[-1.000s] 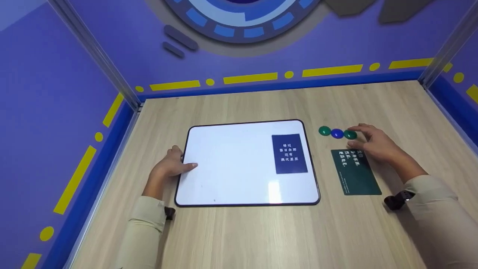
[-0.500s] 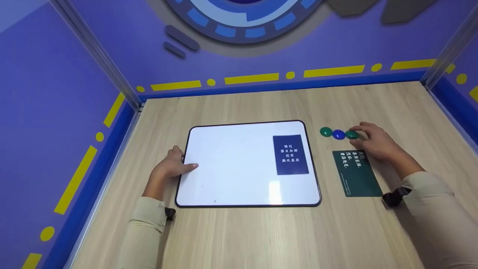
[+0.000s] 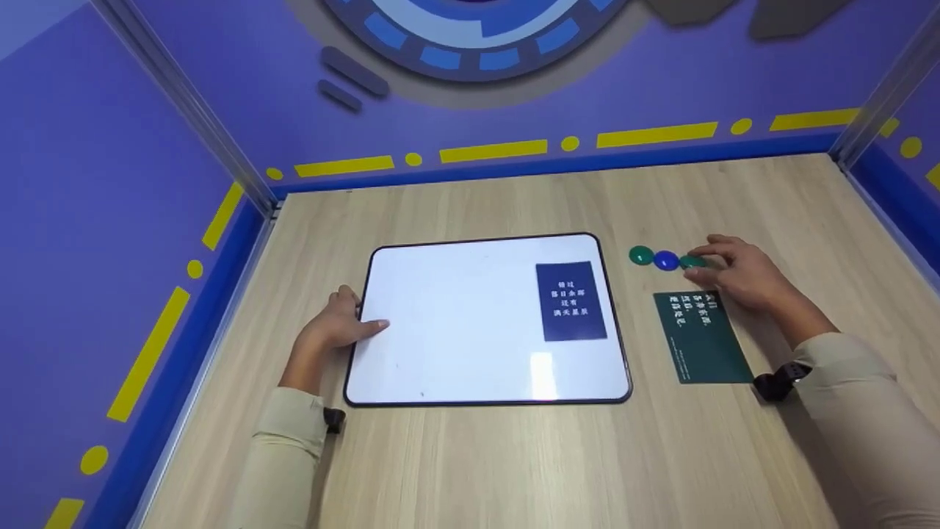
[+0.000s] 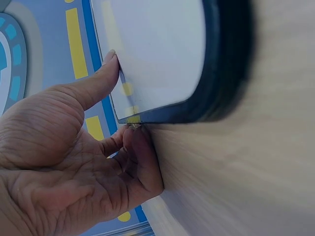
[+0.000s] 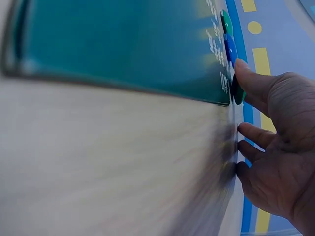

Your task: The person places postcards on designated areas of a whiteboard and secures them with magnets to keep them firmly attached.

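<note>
A white board with a black rim lies flat on the table. My left hand grips its left edge: the thumb lies on the white face, while the curled fingers meet the rim from the side. To the right of the board, three glossy round magnet-like discs sit in a row: a green disc, a blue disc and a second green disc. My right hand pinches this rightmost green disc between thumb and index finger. In the right wrist view the thumb partly covers that disc.
A navy card with white characters lies on the board's right part. Beside the board, a dark green card lies on the table, just below the right hand. Purple panels with yellow marks wall in the table's back and sides.
The right thumb and index finger have drawn closer together on the rightmost green disc, which shows less now. My left hand and the board keep their places.
</note>
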A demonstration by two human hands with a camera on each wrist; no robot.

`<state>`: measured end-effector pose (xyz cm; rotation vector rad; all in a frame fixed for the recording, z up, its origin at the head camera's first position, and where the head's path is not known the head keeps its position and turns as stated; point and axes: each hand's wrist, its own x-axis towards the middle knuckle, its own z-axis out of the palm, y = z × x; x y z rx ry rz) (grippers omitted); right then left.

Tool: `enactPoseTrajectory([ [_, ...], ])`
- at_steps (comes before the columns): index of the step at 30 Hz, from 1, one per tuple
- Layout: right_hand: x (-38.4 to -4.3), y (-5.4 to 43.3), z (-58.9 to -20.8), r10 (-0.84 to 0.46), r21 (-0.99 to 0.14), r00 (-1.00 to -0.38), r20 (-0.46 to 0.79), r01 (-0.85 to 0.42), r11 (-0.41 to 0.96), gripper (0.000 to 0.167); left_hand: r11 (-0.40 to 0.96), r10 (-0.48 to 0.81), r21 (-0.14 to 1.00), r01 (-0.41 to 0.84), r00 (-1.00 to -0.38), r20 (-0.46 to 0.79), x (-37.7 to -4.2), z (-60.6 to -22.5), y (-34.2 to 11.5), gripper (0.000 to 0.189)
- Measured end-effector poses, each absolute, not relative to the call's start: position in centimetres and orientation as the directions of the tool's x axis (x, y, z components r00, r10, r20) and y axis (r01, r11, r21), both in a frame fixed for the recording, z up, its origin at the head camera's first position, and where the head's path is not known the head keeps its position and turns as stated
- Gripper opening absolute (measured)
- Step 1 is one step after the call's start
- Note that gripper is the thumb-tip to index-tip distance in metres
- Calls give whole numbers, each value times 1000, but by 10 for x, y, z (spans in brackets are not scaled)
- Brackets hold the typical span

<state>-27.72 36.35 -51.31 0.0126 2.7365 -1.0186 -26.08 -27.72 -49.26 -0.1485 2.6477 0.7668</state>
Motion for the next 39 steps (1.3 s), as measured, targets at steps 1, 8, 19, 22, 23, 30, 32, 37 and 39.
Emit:
enactPoseTrajectory([
  [1,-278,364,-513,-69,-641,-977,-201,78,764,60,844,3,496,-205,-922,-386,-261,-492,-277,79],
  [8,-280,361,-511,-51,-656,-984,-174,77,751,50,827,-1,518,-220,-921,-389,-261,-491,-277,79],
  [19,-283,359,-513,-32,-679,-977,-209,122,724,49,829,-6,513,-222,-921,-389,-260,-494,-278,79],
  [22,-283,359,-513,-28,-679,-976,-218,131,723,51,827,-4,518,-219,-923,-385,-260,-494,-277,79],
  [23,-283,358,-513,-26,-678,-975,-220,134,723,51,827,-4,518,-220,-923,-385,-260,-493,-277,79],
  [30,-280,359,-506,-11,-654,-973,-231,147,742,60,837,12,511,-193,-929,-370,-263,-494,-277,80],
  [32,-278,358,-504,-13,-640,-975,-224,137,756,61,839,16,511,-188,-929,-369,-263,-493,-277,81],
  [37,-273,350,-499,-25,-635,-980,-195,107,765,61,842,18,505,-190,-926,-378,-262,-492,-278,83],
  [39,-271,345,-496,-25,-645,-981,-193,108,756,62,843,22,504,-188,-925,-380,-261,-493,-279,83],
])
